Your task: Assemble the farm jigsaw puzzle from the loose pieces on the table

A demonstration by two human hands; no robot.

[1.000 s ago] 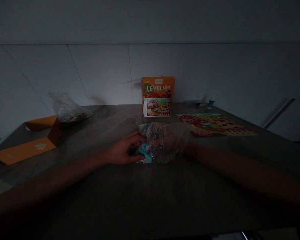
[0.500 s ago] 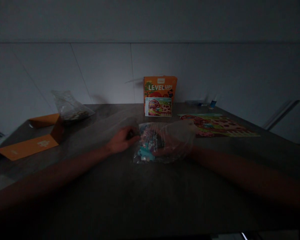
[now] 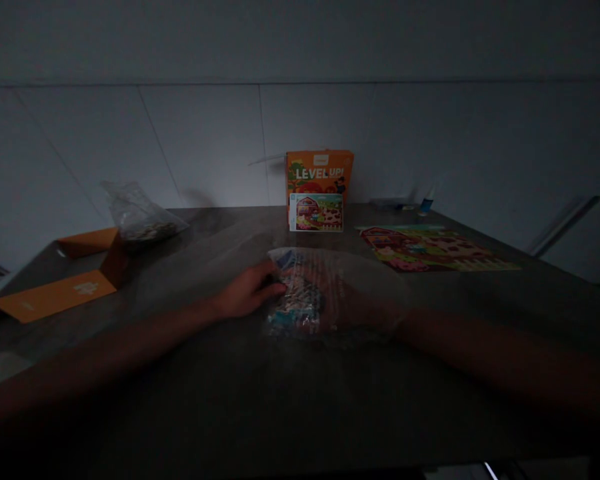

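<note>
A clear plastic bag (image 3: 337, 263) of small pieces is low over the table in front of me. My left hand (image 3: 253, 288) is closed on the bag's left side, thumb and fingers pinching the plastic. Inside the bag is my right hand (image 3: 353, 303), seen dimly through the film, the forearm entering from the right. Its fingers curve around a cluster of puzzle pieces (image 3: 297, 300), mostly greyish with some light blue ones low down. Glare and blur hide the exact fingertips.
An orange "LEVEL UP!" box (image 3: 320, 160) stands by the wall, a farm picture card (image 3: 317, 213) leaning on it. Right lies a farm-scene sheet (image 3: 435, 250), with a small blue bottle (image 3: 427, 205) behind. Left are an open orange box part (image 3: 55, 293) and another filled plastic bag (image 3: 143, 217).
The bag has sunk slightly toward me and turned. My right hand has shifted inside it, its fingers now higher over the pieces. Fewer light blue pieces show. My left hand stays at the bag's left side.
</note>
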